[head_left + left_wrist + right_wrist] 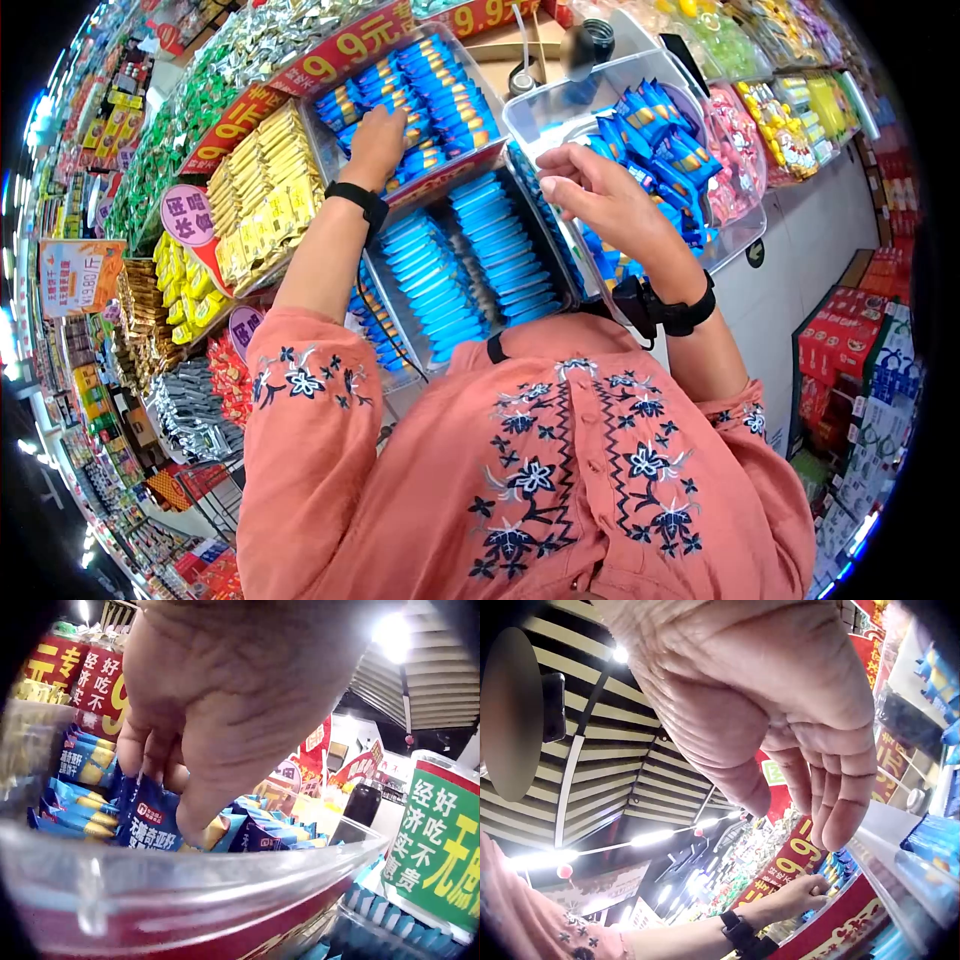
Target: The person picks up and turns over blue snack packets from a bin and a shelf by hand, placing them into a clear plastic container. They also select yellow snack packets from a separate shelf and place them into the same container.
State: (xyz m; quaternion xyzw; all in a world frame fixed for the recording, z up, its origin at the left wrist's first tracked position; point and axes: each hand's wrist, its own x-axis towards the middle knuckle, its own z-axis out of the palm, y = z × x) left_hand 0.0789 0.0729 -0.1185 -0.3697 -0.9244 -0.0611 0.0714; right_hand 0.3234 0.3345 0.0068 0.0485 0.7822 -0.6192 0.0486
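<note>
My left hand (pixel 378 150) reaches down into a clear bin (pixel 325 150) of blue biscuit packets (pixel 455 100) standing in rows. In the left wrist view, the thumb and fingers of that left hand (pixel 225 705) pinch a dark blue packet (pixel 150 817) among the others, just behind the bin's clear front rim. My right hand (pixel 610 205) hangs with loosely bent fingers over the near side of a clear plastic tub (pixel 530 110) heaped with blue packets (pixel 650 130). Nothing lies in the right hand (pixel 780 727) in the right wrist view.
Close to my body stands a bin of light blue packets (pixel 430 280) in upright rows. Yellow packets (pixel 265 185) fill the bin at left, beside red price signs (pixel 235 125). Pink packets (pixel 735 150) lie right of the tub. Red boxes (pixel 840 335) are stacked at far right.
</note>
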